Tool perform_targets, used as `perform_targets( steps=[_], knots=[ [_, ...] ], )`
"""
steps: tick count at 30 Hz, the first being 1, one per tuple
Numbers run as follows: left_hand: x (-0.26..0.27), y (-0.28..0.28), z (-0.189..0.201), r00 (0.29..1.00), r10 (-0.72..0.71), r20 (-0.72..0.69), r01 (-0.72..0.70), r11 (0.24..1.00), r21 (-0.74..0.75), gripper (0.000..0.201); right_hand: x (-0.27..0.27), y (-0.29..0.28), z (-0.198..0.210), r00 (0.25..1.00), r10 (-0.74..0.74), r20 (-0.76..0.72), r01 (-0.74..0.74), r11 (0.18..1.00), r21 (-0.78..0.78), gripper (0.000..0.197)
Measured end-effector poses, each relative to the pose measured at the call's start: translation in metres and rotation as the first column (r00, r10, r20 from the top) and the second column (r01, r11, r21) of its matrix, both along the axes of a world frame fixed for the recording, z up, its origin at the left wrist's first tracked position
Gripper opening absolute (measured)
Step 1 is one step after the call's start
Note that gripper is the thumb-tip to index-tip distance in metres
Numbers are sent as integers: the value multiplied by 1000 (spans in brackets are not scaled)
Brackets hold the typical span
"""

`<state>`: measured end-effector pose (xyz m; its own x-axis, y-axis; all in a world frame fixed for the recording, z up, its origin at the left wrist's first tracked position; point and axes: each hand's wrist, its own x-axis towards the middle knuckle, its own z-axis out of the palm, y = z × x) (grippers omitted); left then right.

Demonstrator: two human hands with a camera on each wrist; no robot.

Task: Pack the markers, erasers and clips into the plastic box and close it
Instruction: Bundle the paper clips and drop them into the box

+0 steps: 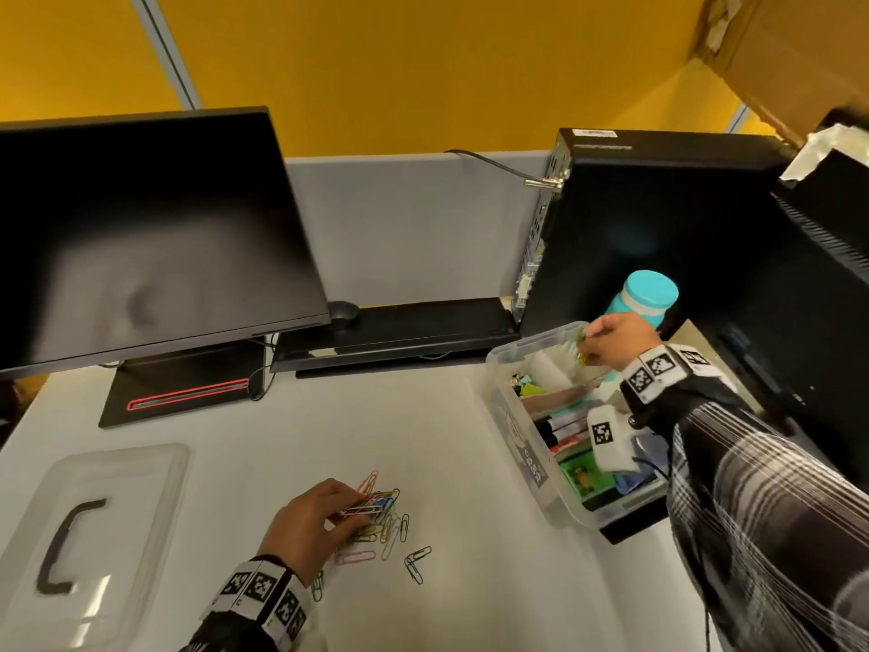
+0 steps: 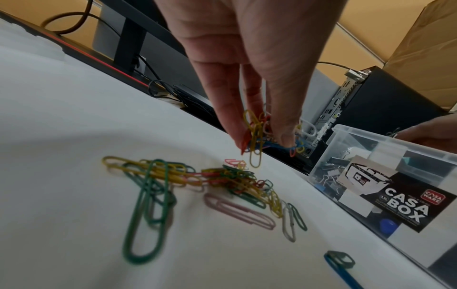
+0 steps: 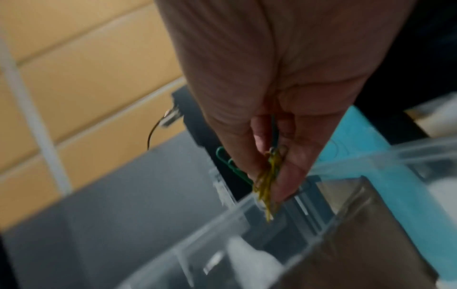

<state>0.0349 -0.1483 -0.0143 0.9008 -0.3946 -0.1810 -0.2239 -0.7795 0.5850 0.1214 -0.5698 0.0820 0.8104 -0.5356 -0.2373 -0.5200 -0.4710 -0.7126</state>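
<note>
A clear plastic box (image 1: 510, 407) (image 2: 366, 136) (image 3: 242, 211) stands open at the right of the desk, with markers (image 1: 562, 428), erasers and binder clips inside. My right hand (image 1: 611, 338) (image 3: 269, 176) hovers over its far corner and pinches a few yellow and green paper clips (image 3: 265, 187). My left hand (image 1: 319, 515) (image 2: 262, 136) pinches a bunch of coloured clips (image 2: 257, 136) just above the loose pile of paper clips (image 1: 390, 529) (image 2: 197, 185) on the desk. The clear lid (image 1: 94, 534) with a dark handle lies at the front left.
A black monitor (image 1: 141, 237) stands at the back left, a keyboard (image 1: 399, 331) behind the middle. A black computer tower (image 1: 658, 228) and a teal bottle (image 1: 644, 298) stand right behind the box. A cardboard carton (image 1: 799, 54) hangs at the upper right.
</note>
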Motion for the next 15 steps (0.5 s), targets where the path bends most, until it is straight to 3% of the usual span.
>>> perform_targets(
  steps=[3, 5, 8, 13, 15],
  knots=[
    [-2, 1, -1, 1000, 4, -1, -4, 1000, -12, 21, 15, 8, -3, 973, 99, -206, -157, 944, -289, 7],
    [-3, 2, -2, 1000, 12, 0, -12, 1000, -18, 20, 21, 9, -7, 950, 147, -274, -225, 933, -279, 24],
    [-5, 5, -2, 1000, 19, -5, -19, 1000, -24, 16, 13, 14, 3, 926, 206, -317, -299, 912, -281, 30],
    [-6, 13, 0, 999, 45, 18, -44, 996, -73, 14, -59, 6, 25, 990, 130, -47, -137, 955, -262, 30],
    [-4, 16, 1, 999, 42, 33, -39, 995, -90, 5, -97, 0, 12, 995, 49, -82, -73, 946, -315, 33]
  ],
)
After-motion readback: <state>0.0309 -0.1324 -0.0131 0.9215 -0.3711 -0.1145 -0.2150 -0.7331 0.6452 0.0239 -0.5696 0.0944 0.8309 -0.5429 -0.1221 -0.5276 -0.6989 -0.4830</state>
